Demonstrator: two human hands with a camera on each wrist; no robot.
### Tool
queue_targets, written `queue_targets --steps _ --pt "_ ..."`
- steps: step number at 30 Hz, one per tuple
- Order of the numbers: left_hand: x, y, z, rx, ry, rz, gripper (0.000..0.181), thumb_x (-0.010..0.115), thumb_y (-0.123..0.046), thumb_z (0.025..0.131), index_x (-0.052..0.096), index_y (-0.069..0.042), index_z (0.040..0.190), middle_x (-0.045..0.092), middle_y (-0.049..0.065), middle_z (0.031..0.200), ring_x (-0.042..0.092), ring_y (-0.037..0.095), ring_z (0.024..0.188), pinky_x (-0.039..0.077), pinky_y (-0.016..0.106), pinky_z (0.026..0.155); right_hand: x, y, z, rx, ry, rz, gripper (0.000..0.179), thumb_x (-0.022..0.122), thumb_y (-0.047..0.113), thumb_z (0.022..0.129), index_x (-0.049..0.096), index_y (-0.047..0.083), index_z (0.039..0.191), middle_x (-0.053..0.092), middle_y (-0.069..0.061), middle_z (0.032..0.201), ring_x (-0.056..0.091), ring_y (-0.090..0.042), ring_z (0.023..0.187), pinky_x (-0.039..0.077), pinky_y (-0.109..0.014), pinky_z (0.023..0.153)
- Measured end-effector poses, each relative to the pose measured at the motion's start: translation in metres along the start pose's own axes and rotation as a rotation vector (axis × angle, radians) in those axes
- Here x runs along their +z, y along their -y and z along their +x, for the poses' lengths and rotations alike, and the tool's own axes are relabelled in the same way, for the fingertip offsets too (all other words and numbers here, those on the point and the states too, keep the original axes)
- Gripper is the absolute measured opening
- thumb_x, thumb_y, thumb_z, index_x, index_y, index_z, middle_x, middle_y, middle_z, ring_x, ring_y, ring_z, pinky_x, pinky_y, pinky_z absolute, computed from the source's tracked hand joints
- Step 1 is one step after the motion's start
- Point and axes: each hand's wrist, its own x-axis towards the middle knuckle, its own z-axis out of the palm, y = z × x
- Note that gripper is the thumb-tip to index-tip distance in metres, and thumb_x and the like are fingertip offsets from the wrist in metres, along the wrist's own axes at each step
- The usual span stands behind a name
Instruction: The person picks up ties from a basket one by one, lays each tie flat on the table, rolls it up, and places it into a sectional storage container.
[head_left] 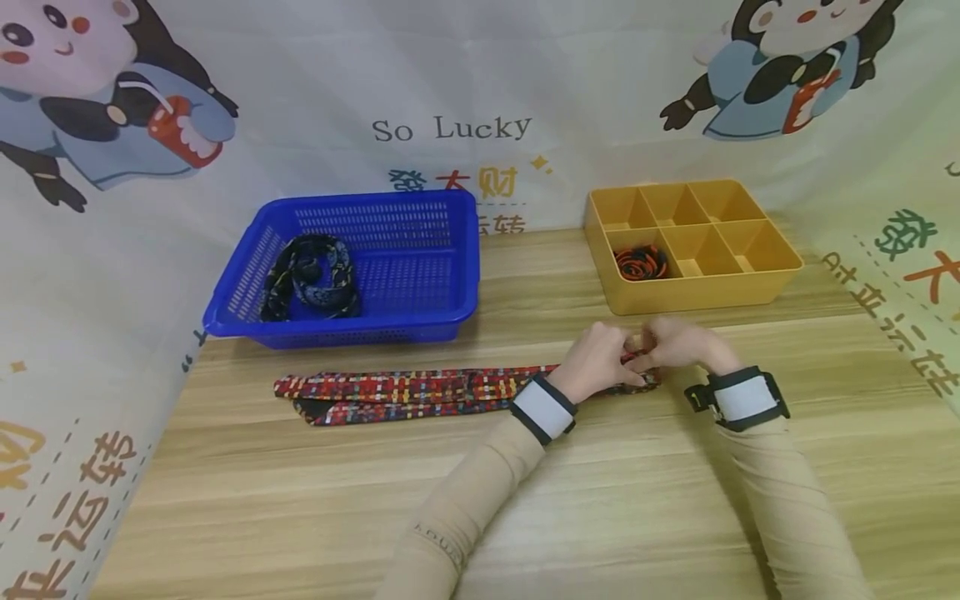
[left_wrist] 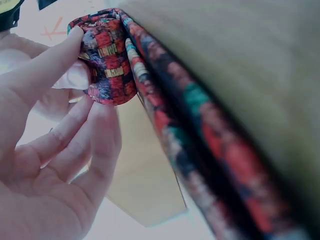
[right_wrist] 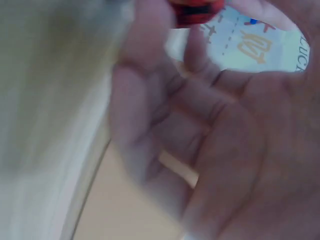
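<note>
A multicoloured checked necktie (head_left: 420, 387), mostly red, lies folded lengthwise across the table. Its right end is wound into a small roll (left_wrist: 109, 65), with two long layers trailing off it. My left hand (head_left: 596, 358) pinches this roll between thumb and fingers. From the other side, my right hand (head_left: 678, 343) holds the roll with bent fingers and thumb. In the right wrist view, only a red edge of the roll (right_wrist: 200, 12) shows past the fingers. The head view has the roll mostly hidden behind both hands.
Back left stands a blue plastic basket (head_left: 465, 287) holding dark patterned neckties (head_left: 330, 287). A yellow six-compartment box (head_left: 705, 293) is behind the hands at right, with a rolled orange-and-black necktie (head_left: 641, 262) in its front left compartment. Printed cloth (head_left: 315, 100) hangs around the table.
</note>
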Motion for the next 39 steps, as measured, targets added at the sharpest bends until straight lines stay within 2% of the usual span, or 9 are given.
queue_targets --steps 5,10,17,21,25,27,30,34,39 --pt "-0.002 0.004 -0.006 -0.042 0.002 -0.043 0.032 0.084 -0.034 0.070 0.066 -0.010 0.082 0.057 -0.006 0.068 0.043 0.004 0.058 0.031 0.014 0.051 0.001 -0.008 -0.007 -0.176 -0.050 0.070 0.030 0.074 0.018 0.081 0.052 0.001 0.092 0.056 -0.006 0.082 0.054 -0.016 0.075 0.045 -0.027 0.066" --pt "-0.004 0.007 -0.012 -0.046 0.014 -0.054 0.034 0.084 -0.030 0.070 0.065 -0.008 0.087 0.066 0.000 0.077 0.049 0.005 0.061 0.034 0.013 0.053 0.004 -0.014 -0.011 -0.312 -0.003 0.174 0.045 0.081 0.018 0.073 0.053 0.004 0.105 0.060 -0.011 0.102 0.059 -0.019 0.088 0.051 -0.031 0.075" --pt "-0.004 0.008 -0.019 -0.022 0.022 0.000 0.038 0.083 -0.029 0.072 0.057 -0.008 0.091 0.063 0.000 0.080 0.056 0.008 0.072 0.041 0.016 0.058 0.015 -0.013 -0.005 -0.478 -0.099 0.070 0.030 0.081 0.011 0.071 0.060 0.007 0.093 0.067 -0.003 0.089 0.062 -0.008 0.077 0.053 -0.026 0.069" --pt "-0.008 0.009 -0.021 -0.033 0.057 0.016 0.042 0.081 -0.028 0.074 0.055 -0.006 0.098 0.063 0.002 0.084 0.058 0.011 0.074 0.045 0.018 0.060 0.019 0.001 -0.003 -0.472 -0.156 -0.046 0.025 0.077 0.005 0.067 0.061 0.007 0.086 0.062 0.002 0.077 0.053 -0.003 0.066 0.046 -0.020 0.059" --pt "-0.017 0.009 -0.021 -0.127 0.093 -0.071 0.018 0.072 -0.017 0.080 0.058 -0.007 0.077 0.051 -0.004 0.064 0.047 0.007 0.058 0.035 0.017 0.049 0.022 0.017 -0.002 -0.387 -0.175 -0.177 0.028 0.075 0.007 0.063 0.063 0.006 0.088 0.059 0.001 0.077 0.048 -0.007 0.066 0.041 -0.022 0.058" --pt "-0.019 0.009 -0.022 -0.194 0.078 -0.141 0.022 0.068 -0.015 0.083 0.055 -0.009 0.066 0.039 -0.007 0.054 0.038 0.005 0.049 0.027 0.016 0.044 0.023 0.023 -0.002 -0.346 -0.181 -0.212 0.029 0.076 0.007 0.062 0.064 0.006 0.088 0.060 -0.001 0.081 0.049 -0.009 0.068 0.041 -0.024 0.060" --pt "-0.015 0.009 -0.024 -0.214 0.020 -0.176 0.027 0.065 -0.020 0.089 0.062 -0.010 0.064 0.036 -0.009 0.050 0.034 0.002 0.044 0.025 0.014 0.041 0.023 0.028 -0.004 -0.304 -0.175 -0.225 0.026 0.078 0.009 0.064 0.064 0.006 0.086 0.059 -0.004 0.081 0.049 -0.011 0.068 0.040 -0.025 0.058" --pt "-0.010 0.007 -0.026 -0.207 0.005 -0.195 0.028 0.066 -0.025 0.089 0.065 -0.008 0.067 0.036 -0.009 0.051 0.033 0.002 0.044 0.024 0.013 0.041 0.021 0.027 -0.007 -0.338 -0.143 -0.217 0.033 0.084 0.017 0.066 0.066 0.004 0.091 0.061 -0.006 0.086 0.051 -0.011 0.070 0.043 -0.025 0.061" --pt "-0.011 0.010 -0.025 -0.248 0.034 -0.227 0.041 0.067 -0.023 0.088 0.044 -0.013 0.056 0.029 -0.009 0.048 0.029 0.003 0.043 0.021 0.015 0.041 0.017 0.020 -0.009 -0.408 -0.083 -0.153 0.045 0.081 0.008 0.067 0.058 0.000 0.105 0.062 -0.007 0.094 0.053 -0.012 0.074 0.047 -0.027 0.067"
